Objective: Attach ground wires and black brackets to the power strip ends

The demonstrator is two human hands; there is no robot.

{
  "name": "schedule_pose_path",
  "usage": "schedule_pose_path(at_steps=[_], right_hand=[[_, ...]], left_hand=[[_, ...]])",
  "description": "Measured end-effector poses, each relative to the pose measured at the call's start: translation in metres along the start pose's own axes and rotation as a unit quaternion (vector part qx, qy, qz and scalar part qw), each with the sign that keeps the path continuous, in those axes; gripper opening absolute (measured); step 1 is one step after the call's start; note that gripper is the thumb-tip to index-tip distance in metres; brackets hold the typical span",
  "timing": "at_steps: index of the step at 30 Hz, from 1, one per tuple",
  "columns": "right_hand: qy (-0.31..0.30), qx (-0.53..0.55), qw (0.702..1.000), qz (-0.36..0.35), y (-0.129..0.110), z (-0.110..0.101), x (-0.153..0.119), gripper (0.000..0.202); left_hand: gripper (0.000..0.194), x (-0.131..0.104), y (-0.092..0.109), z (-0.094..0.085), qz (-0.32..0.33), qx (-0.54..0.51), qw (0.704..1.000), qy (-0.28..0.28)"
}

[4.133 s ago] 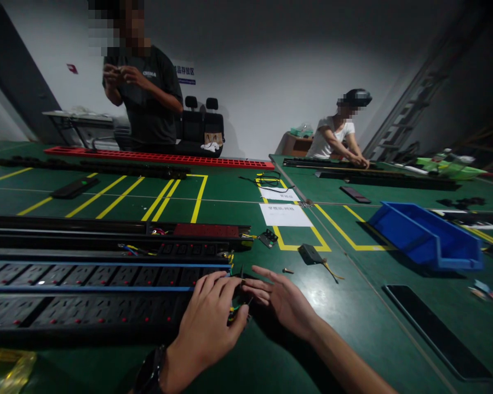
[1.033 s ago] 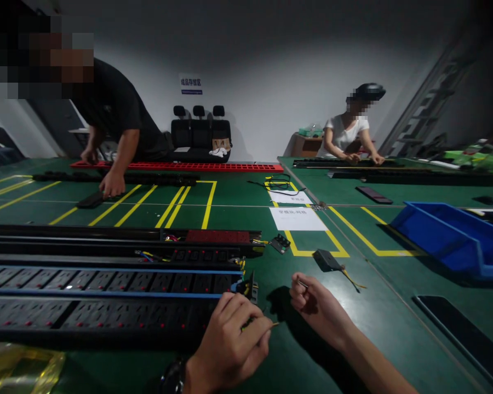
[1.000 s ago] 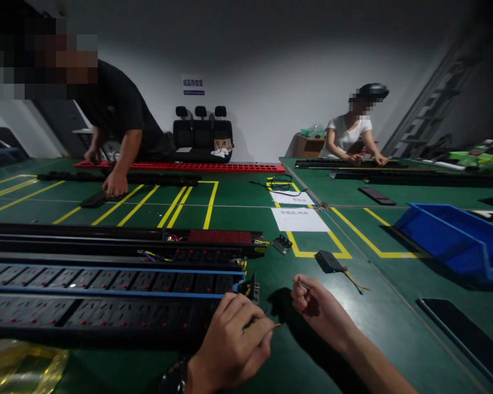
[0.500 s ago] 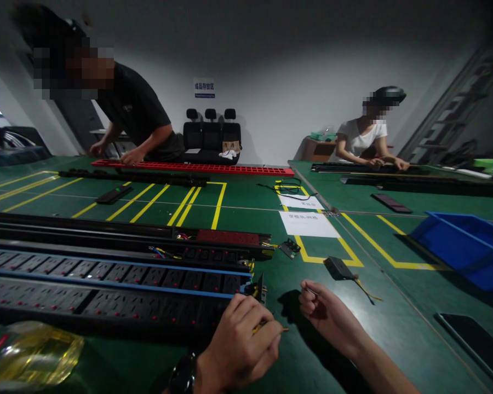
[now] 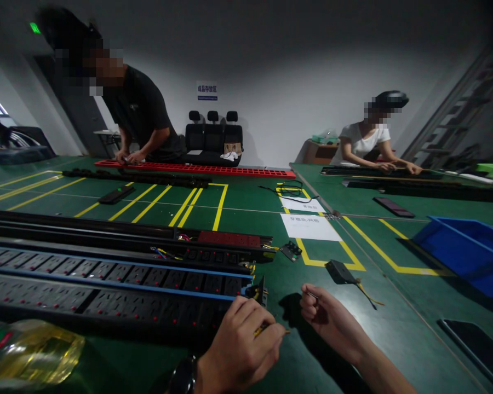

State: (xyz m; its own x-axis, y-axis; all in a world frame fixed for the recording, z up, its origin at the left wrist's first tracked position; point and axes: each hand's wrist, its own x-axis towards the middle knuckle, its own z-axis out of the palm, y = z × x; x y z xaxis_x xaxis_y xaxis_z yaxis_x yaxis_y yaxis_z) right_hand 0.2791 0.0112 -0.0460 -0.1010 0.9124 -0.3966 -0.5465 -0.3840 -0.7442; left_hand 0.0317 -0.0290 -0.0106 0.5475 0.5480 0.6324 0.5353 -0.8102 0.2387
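Toward the tabletop's (image 5: 394, 306) near edge, the left hand (image 5: 246, 340) pinched yellow wires (image 5: 260, 330) beside the power strip's (image 5: 148, 312) end; the right hand (image 5: 321, 311), curled, gripped a small thin piece (image 5: 312, 295), too small to identify.

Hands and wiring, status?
Left hand holding yellow wiring. Right hand curled around something thin. Power strip beside left hand. Black box beyond right hand.
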Motion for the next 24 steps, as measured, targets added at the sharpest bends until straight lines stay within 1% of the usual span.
schedule_pose_path(at_steps=[6, 12, 17, 24], right_hand=[[0.008, 0.015, 1.000, 0.013, 0.0007, 0.0022, -0.0013, 0.035], [0.004, 0.016, 1.000, 0.020, -0.0025, 0.0066, -0.0041, 0.037], [0.003, 0.019, 0.999, 0.029, -0.0019, 0.0068, -0.0039, 0.039], [0.006, 0.007, 1.000, 0.024, -0.0018, 0.0055, -0.0033, 0.039]], left_hand=[[0.014, 0.0008, 0.0007, -0.0016, 0.014, 0.005, 1.000, 0.007], [0.014, -0.0001, -0.0002, -0.0003, 0.016, 0.006, 1.000, 0.010], [0.012, -0.0007, -0.0008, 0.0000, 0.018, 0.005, 1.000, 0.008], [0.011, -0.0012, -0.0002, 0.0010, 0.021, 0.008, 1.000, 0.009]])
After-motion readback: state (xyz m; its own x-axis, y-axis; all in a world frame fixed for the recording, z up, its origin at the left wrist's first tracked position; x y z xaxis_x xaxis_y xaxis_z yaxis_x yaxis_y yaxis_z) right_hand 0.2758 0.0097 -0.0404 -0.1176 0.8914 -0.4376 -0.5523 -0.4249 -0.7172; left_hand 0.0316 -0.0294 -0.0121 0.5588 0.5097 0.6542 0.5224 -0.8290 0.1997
